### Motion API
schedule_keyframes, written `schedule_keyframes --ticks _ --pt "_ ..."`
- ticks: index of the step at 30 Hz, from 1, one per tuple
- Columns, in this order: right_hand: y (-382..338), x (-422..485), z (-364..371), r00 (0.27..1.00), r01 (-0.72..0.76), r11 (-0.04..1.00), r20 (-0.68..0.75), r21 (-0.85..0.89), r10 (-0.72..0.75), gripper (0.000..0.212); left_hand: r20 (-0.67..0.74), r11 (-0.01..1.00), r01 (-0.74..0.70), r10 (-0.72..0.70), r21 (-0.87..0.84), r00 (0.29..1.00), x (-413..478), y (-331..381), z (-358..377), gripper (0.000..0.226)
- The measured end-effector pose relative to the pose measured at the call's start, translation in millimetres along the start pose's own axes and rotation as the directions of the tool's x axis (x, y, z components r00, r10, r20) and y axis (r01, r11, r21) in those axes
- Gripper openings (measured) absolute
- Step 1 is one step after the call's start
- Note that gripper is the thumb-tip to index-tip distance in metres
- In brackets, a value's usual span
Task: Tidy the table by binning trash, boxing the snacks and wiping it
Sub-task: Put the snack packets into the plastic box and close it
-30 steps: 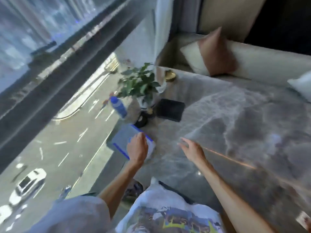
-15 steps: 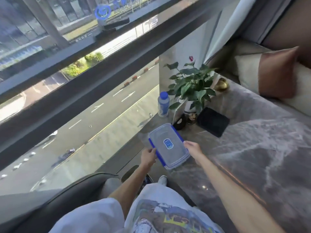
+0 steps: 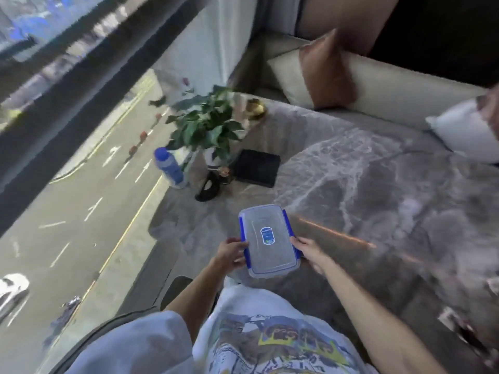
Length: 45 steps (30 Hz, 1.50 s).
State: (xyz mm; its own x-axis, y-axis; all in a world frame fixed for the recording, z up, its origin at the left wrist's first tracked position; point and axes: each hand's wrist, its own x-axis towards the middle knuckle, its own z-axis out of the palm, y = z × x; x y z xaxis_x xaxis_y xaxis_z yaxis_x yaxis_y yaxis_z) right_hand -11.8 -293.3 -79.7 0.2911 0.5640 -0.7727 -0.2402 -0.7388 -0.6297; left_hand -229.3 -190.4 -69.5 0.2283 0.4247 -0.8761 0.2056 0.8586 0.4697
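Observation:
A clear plastic box (image 3: 267, 240) with a lid, blue side clips and a small blue label sits at the near edge of the grey marble table (image 3: 378, 190). My left hand (image 3: 232, 255) grips its left side at the blue clip. On the right side, my right hand (image 3: 310, 252) holds it at the other clip. What is inside the box cannot be made out through the lid.
At the table's far left stand a potted plant (image 3: 208, 128), a blue-capped bottle (image 3: 170, 167), a black mat (image 3: 256, 168), a small black object (image 3: 208, 188) and a gold ornament (image 3: 255, 107). Cushions (image 3: 321, 74) line the sofa behind. A floor-length window is on the left.
The box has come from the table's left edge to the near middle, in front of me. My right hand, free a second ago, now holds its right side.

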Motion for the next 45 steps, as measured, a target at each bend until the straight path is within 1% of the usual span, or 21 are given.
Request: schedule_keyframes --ticks 3,4,5,8,9,12,14,16,18,20,21,22,24,25,27,28,32,35,37,41,45 --pt "37.7 -28.2 -70.3 0.99 -0.024 0.987 -0.134 0.158 0.045 0.036 0.148 0.988 -0.056 0.035 0.146 0.988 14.6 -15.2 72.1 0.058" --pt "48.3 -39.9 -92.0 0.984 -0.024 0.976 -0.167 0.214 0.061 0.034 0.193 0.979 -0.078 0.041 0.187 0.98 14.9 -21.2 98.2 0.059" --pt "59.4 -50.2 -112.7 0.978 -0.024 0.965 -0.196 0.262 0.077 0.033 0.245 0.971 -0.102 0.047 0.216 0.968 14.1 -27.5 124.3 0.054" --pt "90.9 -76.5 -167.1 0.952 -0.005 0.93 -0.284 0.368 0.118 0.034 0.369 0.952 -0.152 0.046 0.265 0.928 5.3 -47.8 192.3 0.011" --pt "100.9 -82.8 -182.1 0.945 0.007 0.916 -0.302 0.402 0.126 0.034 0.378 0.95 -0.16 0.05 0.267 0.925 6.3 -57.0 210.6 0.004" --pt "120.7 -99.9 -214.1 0.935 0.002 0.871 -0.31 0.491 0.172 0.029 0.321 0.934 -0.193 0.092 0.3 0.943 9.6 -83.8 252.0 0.008" --pt "138.1 -98.4 -228.3 0.932 -0.002 0.858 -0.31 0.514 0.188 0.036 0.264 0.917 -0.224 0.139 0.329 0.954 9.4 -99.4 270.3 0.014" --pt "153.4 -95.6 -236.7 0.936 -0.015 0.836 -0.286 0.548 0.205 0.045 0.236 0.908 -0.231 0.153 0.349 0.96 8.2 -111.7 280.4 0.02" --pt "166.6 -90.5 -242.7 0.946 -0.01 0.812 -0.258 0.583 0.197 0.045 0.206 0.907 -0.222 0.155 0.357 0.966 9.5 -120.8 283.7 0.026" --pt "160.7 -98.0 -244.0 0.947 -0.041 0.798 -0.231 0.601 0.223 0.046 0.169 0.914 -0.205 0.153 0.35 0.974 10.1 -125.9 284.5 0.031" --pt "170.2 -89.4 -248.5 0.953 -0.029 0.791 -0.221 0.611 0.205 0.049 0.161 0.917 -0.197 0.149 0.346 0.976 10.4 -127.0 285.0 0.032" --pt "176.1 -82.2 -252.2 0.953 -0.019 0.789 -0.227 0.613 0.199 0.055 0.158 0.918 -0.192 0.145 0.346 0.977 8.6 -126.8 286.2 0.032" --pt "172.5 -80.7 -253.6 0.955 -0.023 0.787 -0.22 0.617 0.2 0.078 0.165 0.915 -0.184 0.132 0.358 0.977 6.9 -124.8 287.7 0.033" --pt "162.9 -85.5 -252.4 0.954 -0.024 0.787 -0.222 0.617 0.203 0.078 0.173 0.914 -0.184 0.128 0.362 0.976 7.1 -123.4 287.8 0.033" --pt "145.5 -93.8 -247.1 0.951 -0.014 0.798 -0.239 0.603 0.197 0.051 0.189 0.911 -0.184 0.121 0.368 0.975 6.8 -120.6 287.8 0.034" --pt "141.1 -94.8 -244.5 0.947 -0.015 0.802 -0.249 0.597 0.203 0.046 0.187 0.91 -0.182 0.118 0.374 0.975 7.4 -120.6 287.5 0.035" --pt "142.9 -81.0 -241.3 0.931 0.008 0.797 -0.297 0.604 0.215 0.053 0.097 0.919 -0.179 0.155 0.351 0.983 6.7 -123.3 289.9 0.026" --pt "140.5 -75.5 -239.0 0.896 -0.001 0.837 -0.37 0.548 0.243 0.046 -0.018 0.912 -0.187 0.208 0.365 0.978 12.3 -127.2 293.4 0.028" --pt "136.4 -72.2 -240.0 0.882 0.01 0.88 -0.419 0.475 0.216 0.036 -0.075 0.89 -0.195 0.246 0.412 0.966 12.4 -126.3 297.2 0.03" --pt "127.3 -63.0 -244.2 0.866 0.039 0.95 -0.485 0.31 0.123 0.036 -0.135 0.845 -0.238 0.339 0.479 0.931 6.3 -116.3 309.3 0.027" --pt "112.8 -56.5 -242.0 0.843 0.059 0.961 -0.53 0.269 0.096 0.029 -0.195 0.865 -0.228 0.342 0.446 0.919 5.7 -112.5 317.7 0.027"
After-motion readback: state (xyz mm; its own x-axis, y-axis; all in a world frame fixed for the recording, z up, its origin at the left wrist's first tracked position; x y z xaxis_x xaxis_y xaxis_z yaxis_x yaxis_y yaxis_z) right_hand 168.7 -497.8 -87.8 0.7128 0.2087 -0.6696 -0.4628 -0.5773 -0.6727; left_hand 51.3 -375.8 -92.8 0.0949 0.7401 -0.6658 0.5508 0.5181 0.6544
